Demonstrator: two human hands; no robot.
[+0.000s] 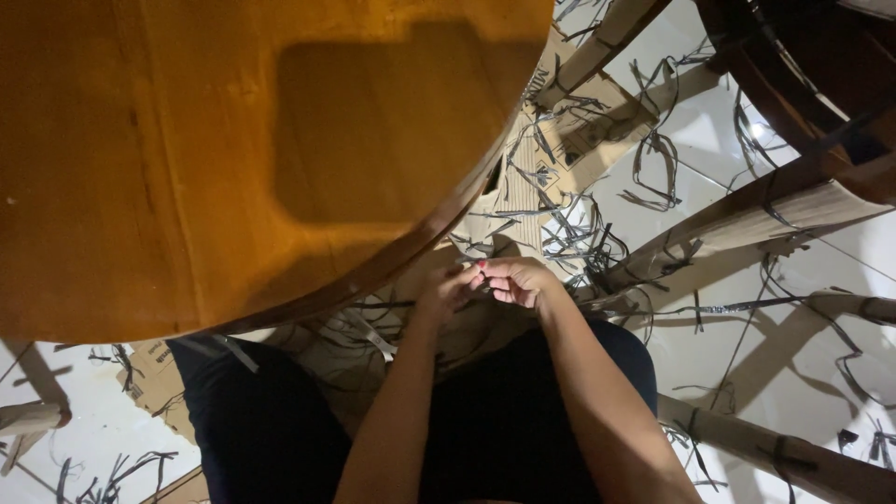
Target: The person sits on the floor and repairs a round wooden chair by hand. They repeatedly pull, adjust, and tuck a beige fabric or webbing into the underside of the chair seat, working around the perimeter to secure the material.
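- I see both hands meeting low, just under the near edge of the round table (pixel 233 168), over the lap; held close, likely for fine finger work.
- Left hand (pixel 446 291) and right hand (pixel 516 280) touch at the fingertips, pinching something small and dark. I can't tell what it is.
- Dark strips (pixel 579 233) are scattered across flattened cardboard (pixel 551 159) and the white floor (pixel 719 159), far and right.
- No containers visible.
- Wooden legs (pixel 747 210) splay right.
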